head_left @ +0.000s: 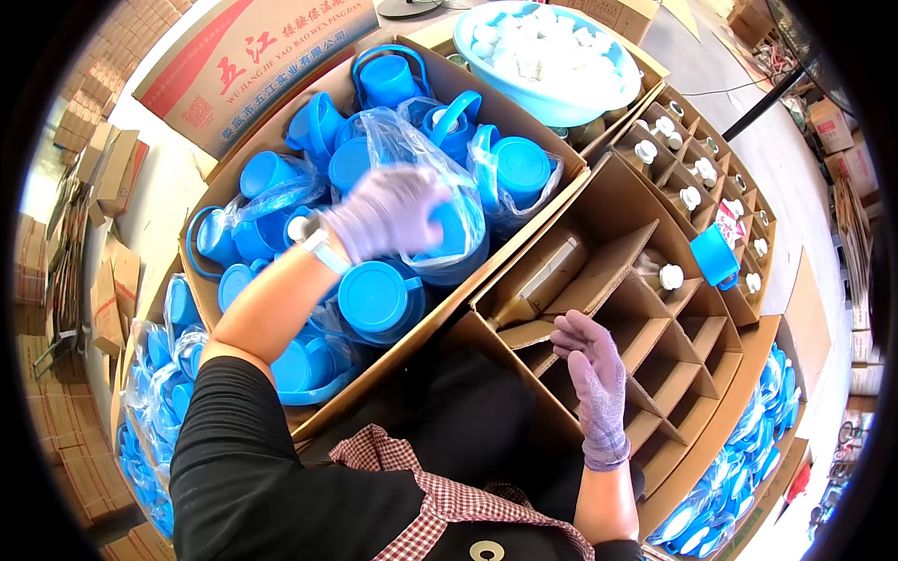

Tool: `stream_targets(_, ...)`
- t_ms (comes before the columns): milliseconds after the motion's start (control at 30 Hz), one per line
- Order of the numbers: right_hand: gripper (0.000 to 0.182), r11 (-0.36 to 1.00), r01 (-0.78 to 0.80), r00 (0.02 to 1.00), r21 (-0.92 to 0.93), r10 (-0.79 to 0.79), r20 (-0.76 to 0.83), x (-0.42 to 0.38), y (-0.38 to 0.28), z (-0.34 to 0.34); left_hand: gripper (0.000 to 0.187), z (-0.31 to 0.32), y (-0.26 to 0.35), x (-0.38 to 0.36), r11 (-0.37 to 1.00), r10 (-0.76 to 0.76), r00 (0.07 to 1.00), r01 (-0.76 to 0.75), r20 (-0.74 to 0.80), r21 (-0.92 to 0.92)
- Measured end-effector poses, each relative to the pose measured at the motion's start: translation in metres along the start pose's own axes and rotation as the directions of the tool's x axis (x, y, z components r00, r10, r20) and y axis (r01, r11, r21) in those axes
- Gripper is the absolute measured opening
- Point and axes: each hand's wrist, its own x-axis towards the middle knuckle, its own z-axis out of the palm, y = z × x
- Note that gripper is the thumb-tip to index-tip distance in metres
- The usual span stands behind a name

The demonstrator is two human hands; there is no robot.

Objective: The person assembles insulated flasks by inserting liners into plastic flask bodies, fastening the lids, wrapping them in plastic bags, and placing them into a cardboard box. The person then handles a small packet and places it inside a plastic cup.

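Note:
My left hand [388,210], in a grey-lilac knit glove and smeared by motion, is over a large carton [561,192] packed with blue plastic lidded vessels with handles. Under its fingers is a blue vessel in a clear plastic bag [463,220]; whether they grip the bag I cannot tell. Just below the wrist stands a blue lidded vessel [377,294]. My right hand [594,383], gloved alike, has its fingers stretched out and holds nothing. It hovers over the cardboard divider grid [659,360] of a second carton, near a bent flap. A clear bottle [543,276] lies in that carton.
A light-blue basin [552,103] of white caps stands at the back. To the right, a divided carton holds white-capped bottles [690,196] and a blue cup [714,255]. Bagged blue parts fill boxes at lower left [154,421] and lower right [748,458].

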Motion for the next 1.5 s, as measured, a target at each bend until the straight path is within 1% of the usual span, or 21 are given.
stream_targets(133, 0.051, 1.000, 0.005, 0.999, -0.003, -0.005, 0.033, 0.000, 0.002, 0.005, 0.093, 0.022, 0.019, 0.000, 0.978, 0.137, 0.970, -0.165, 0.201, 0.129)
stream_targets(267, 0.050, 0.999, 0.013, 0.999, -0.045, -0.012, 0.032, -0.002, -0.001, 0.007, 0.108, 0.046, -0.002, 0.006, 0.935, 0.314, 0.932, -0.337, 0.178, 0.112)
stream_targets(367, 0.050, 0.997, 0.035, 0.999, -0.065, -0.033, 0.033, -0.004, -0.001, 0.005, 0.103, 0.036, 0.012, 0.009, 0.982, 0.155, 0.958, -0.175, 0.240, 0.065)
stream_targets(400, 0.049, 0.996, 0.048, 0.998, -0.071, -0.046, 0.035, -0.004, -0.001, 0.004, 0.099, 0.028, 0.018, 0.004, 0.994, 0.102, 0.985, -0.105, 0.135, 0.012)
stream_targets(500, 0.049, 0.995, 0.052, 0.998, -0.085, -0.050, 0.023, -0.004, -0.003, 0.004, 0.097, -0.023, 0.026, -0.002, 0.970, -0.193, 0.961, 0.218, 0.200, -0.109)
stream_targets(533, 0.049, 0.994, 0.056, 0.998, -0.098, -0.053, 0.028, -0.004, -0.004, 0.004, 0.100, -0.027, 0.011, -0.006, 0.964, -0.173, 0.981, 0.186, 0.083, -0.189)
stream_targets(567, 0.049, 0.992, 0.060, 0.998, -0.112, -0.056, 0.033, -0.003, -0.005, 0.003, 0.095, -0.034, -0.012, -0.007, 0.961, -0.030, 0.998, 0.014, -0.054, -0.276)
stream_targets(633, 0.049, 0.990, 0.058, 0.998, -0.126, -0.053, 0.040, -0.004, -0.004, 0.002, 0.091, -0.061, -0.042, 0.001, 0.721, -0.189, 0.962, 0.002, -0.195, -0.693)
stream_targets(667, 0.049, 0.990, 0.058, 0.998, -0.125, -0.054, 0.041, -0.003, -0.003, 0.002, 0.094, -0.074, -0.051, 0.009, 0.643, -0.322, 0.911, 0.011, -0.257, -0.766)
stream_targets(700, 0.049, 0.990, 0.061, 0.997, -0.126, -0.056, 0.044, -0.002, -0.003, 0.003, 0.097, -0.069, -0.079, 0.027, 0.919, -0.356, 0.754, 0.175, -0.553, -0.353)
stream_targets(767, 0.049, 0.993, 0.057, 0.997, -0.099, -0.053, 0.048, -0.003, 0.001, 0.006, 0.098, -0.064, -0.087, 0.058, 0.931, -0.358, 0.740, 0.331, -0.569, -0.154)
stream_targets(833, 0.049, 0.992, 0.061, 0.997, -0.107, -0.055, 0.055, -0.002, 0.000, 0.006, 0.099, -0.032, -0.118, 0.095, 0.935, -0.350, 0.871, 0.301, -0.346, -0.187)
stream_targets(867, 0.049, 0.990, 0.064, 0.997, -0.125, -0.057, 0.060, -0.002, -0.001, 0.006, 0.096, -0.008, -0.127, 0.110, 0.963, -0.266, 0.891, 0.229, -0.369, -0.142)
stream_targets(900, 0.049, 0.988, 0.062, 0.997, -0.142, -0.054, 0.064, -0.003, -0.002, 0.005, 0.092, -0.005, -0.123, 0.121, 0.862, -0.349, 0.927, 0.259, -0.140, -0.435)
stream_targets(967, 0.048, 0.987, 0.069, 0.996, -0.145, -0.060, 0.064, -0.002, 0.000, 0.003, 0.087, 0.014, -0.138, 0.141, 0.827, -0.198, 0.980, 0.162, -0.010, -0.539)
stream_targets(1200, 0.047, 0.987, 0.054, 0.997, -0.151, -0.044, 0.064, 0.000, -0.002, 0.004, 0.089, 0.034, -0.159, 0.146, 0.978, 0.063, 0.991, -0.085, -0.118, -0.193)
stream_targets(1300, 0.047, 0.981, 0.079, 0.995, -0.175, -0.067, 0.075, 0.001, 0.000, 0.003, 0.097, 0.061, -0.143, 0.143, 0.993, -0.005, 0.998, 0.012, 0.056, -0.120)
stream_targets(1333, 0.047, 0.978, 0.091, 0.994, -0.186, -0.077, 0.082, 0.000, 0.000, 0.003, 0.094, 0.071, -0.133, 0.137, 0.992, -0.115, 0.993, 0.117, 0.041, -0.055)
stream_targets(1433, 0.046, 0.980, 0.078, 0.995, -0.182, -0.065, 0.076, -0.001, -0.002, 0.005, 0.092, 0.043, -0.103, 0.136, 0.959, -0.243, 0.959, 0.215, 0.147, 0.182)
stream_targets(1467, 0.046, 0.978, 0.082, 0.995, -0.192, -0.069, 0.076, -0.002, -0.003, 0.004, 0.091, 0.038, -0.113, 0.152, 0.971, -0.235, 0.952, 0.222, 0.194, 0.087)
stream_targets(1500, 0.046, 0.976, 0.084, 0.995, -0.200, -0.070, 0.078, -0.003, -0.003, 0.003, 0.088, 0.040, -0.117, 0.161, 0.964, -0.207, 0.977, 0.212, 0.048, -0.162)
